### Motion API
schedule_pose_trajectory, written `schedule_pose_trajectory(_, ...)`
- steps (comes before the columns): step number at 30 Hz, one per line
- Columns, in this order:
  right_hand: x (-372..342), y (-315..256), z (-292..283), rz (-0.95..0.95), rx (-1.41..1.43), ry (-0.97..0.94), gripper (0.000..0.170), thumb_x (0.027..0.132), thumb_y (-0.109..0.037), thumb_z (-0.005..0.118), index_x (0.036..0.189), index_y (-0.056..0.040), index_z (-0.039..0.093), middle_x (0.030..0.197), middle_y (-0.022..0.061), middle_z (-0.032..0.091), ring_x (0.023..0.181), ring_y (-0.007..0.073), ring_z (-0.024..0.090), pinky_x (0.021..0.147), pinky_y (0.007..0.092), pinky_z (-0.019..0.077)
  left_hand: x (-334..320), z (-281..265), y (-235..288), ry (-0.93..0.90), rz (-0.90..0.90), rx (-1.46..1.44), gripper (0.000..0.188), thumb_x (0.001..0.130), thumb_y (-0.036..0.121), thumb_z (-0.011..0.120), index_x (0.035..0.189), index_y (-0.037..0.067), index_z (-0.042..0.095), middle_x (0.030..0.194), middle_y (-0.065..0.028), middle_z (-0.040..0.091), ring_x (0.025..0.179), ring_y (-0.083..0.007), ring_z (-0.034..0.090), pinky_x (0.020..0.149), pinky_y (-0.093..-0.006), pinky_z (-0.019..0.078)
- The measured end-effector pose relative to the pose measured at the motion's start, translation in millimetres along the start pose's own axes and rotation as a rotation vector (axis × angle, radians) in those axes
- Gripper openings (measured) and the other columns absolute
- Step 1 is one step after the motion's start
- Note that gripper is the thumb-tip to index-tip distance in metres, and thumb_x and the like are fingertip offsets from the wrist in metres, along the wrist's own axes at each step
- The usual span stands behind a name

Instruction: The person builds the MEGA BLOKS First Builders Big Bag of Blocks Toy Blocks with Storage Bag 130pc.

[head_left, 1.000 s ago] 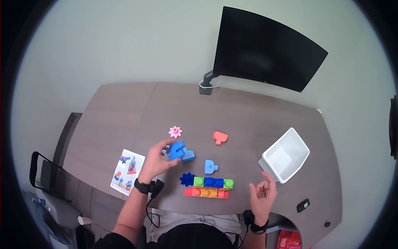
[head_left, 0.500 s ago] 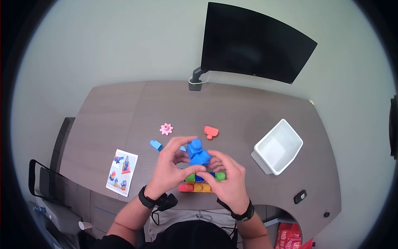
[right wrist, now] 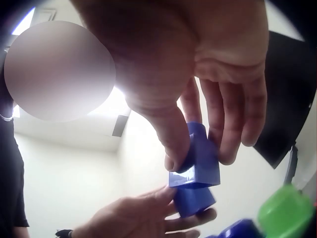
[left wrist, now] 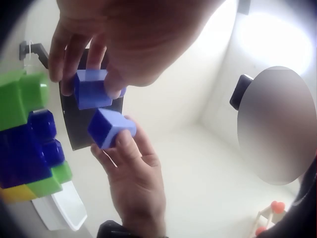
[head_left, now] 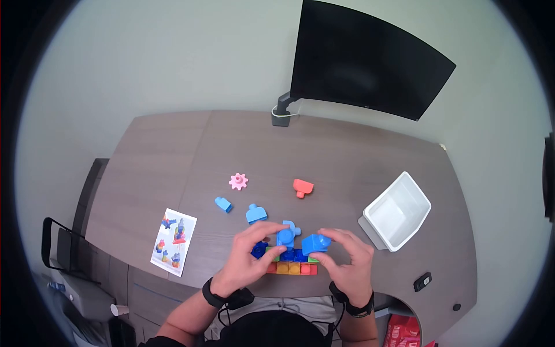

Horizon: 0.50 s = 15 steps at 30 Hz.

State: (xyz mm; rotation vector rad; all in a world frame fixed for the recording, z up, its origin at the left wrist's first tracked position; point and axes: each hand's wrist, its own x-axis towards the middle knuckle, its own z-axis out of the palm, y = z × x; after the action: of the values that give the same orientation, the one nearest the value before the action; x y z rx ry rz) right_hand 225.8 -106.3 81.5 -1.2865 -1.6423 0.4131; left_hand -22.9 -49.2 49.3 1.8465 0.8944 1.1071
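My left hand (head_left: 247,259) pinches a blue toy block (head_left: 285,238) between thumb and fingers, above the built rows. To the right of it, my right hand (head_left: 352,267) pinches a second blue block (head_left: 315,244), tilted, its stud pointing toward the fingers. The left wrist view shows the left hand's block (left wrist: 92,90) and the right hand's block (left wrist: 110,130) close together but apart. Below the hands lie a green and dark blue block row (head_left: 293,255) and a red and yellow row (head_left: 288,268). A dark blue gear (head_left: 259,250) stands at their left end, partly hidden.
Farther back lie a pink gear (head_left: 238,181), a coral block (head_left: 303,187), a small blue block (head_left: 223,205) and rounded light blue blocks (head_left: 256,214). A picture sheet (head_left: 174,242) lies left, a white bin (head_left: 378,236) right. A monitor (head_left: 370,63) stands behind.
The left hand picked up the joined blue blocks and brought them over the rows. The right hand came in and took hold too; now the two blocks are apart, one in each hand.
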Motion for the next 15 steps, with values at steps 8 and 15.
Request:
schedule_pose_trajectory(8, -17, 16, 17, 0.012, -0.076, -0.203, 0.042, 0.088, -0.011, 0.094, 0.125, -0.0059, 0.076, 0.119, 0.0124, 0.080, 0.112, 0.0379, 0.074, 0.099, 0.0471, 0.0571, -13, 6, -6, -0.147, -0.001, 0.146, 0.043, 0.094, 0.016, 0.091, 0.134, 0.008, 0.081, 0.124, -0.0156, 0.083, 0.111, -0.0355, 0.078, 0.101, -0.0425, 0.0606)
schedule_pose_trajectory(15, -16, 22, 16, 0.008, -0.089, -0.252, 0.049, 0.082, -0.013, 0.100, 0.126, -0.0062, 0.077, 0.119, 0.0131, 0.081, 0.108, 0.0349, 0.076, 0.095, 0.0442, 0.0606, -7, -4, -2, -0.210, 0.014, 0.270, 0.043, 0.093, 0.024, 0.092, 0.132, 0.012, 0.079, 0.129, -0.0121, 0.081, 0.120, -0.0368, 0.075, 0.101, -0.0463, 0.0571)
